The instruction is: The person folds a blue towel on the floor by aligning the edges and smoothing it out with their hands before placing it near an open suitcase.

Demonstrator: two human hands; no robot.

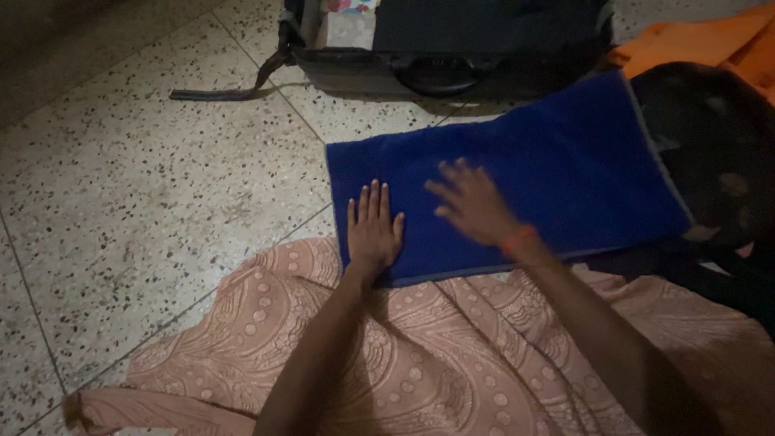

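A folded dark blue towel [557,161] lies flat on the speckled floor in front of me. My left hand [373,228] rests palm down on its near left corner, fingers together and straight. My right hand [472,203] hovers or slides over the towel's near middle, fingers spread and blurred; an orange band circles its wrist. Neither hand grips anything.
A peach patterned cloth [452,363] covers my lap below the towel. An open dark bag [452,48] with a strap sits at the top. Orange fabric [710,40] lies at top right, a dark garment [710,153] at the towel's right end.
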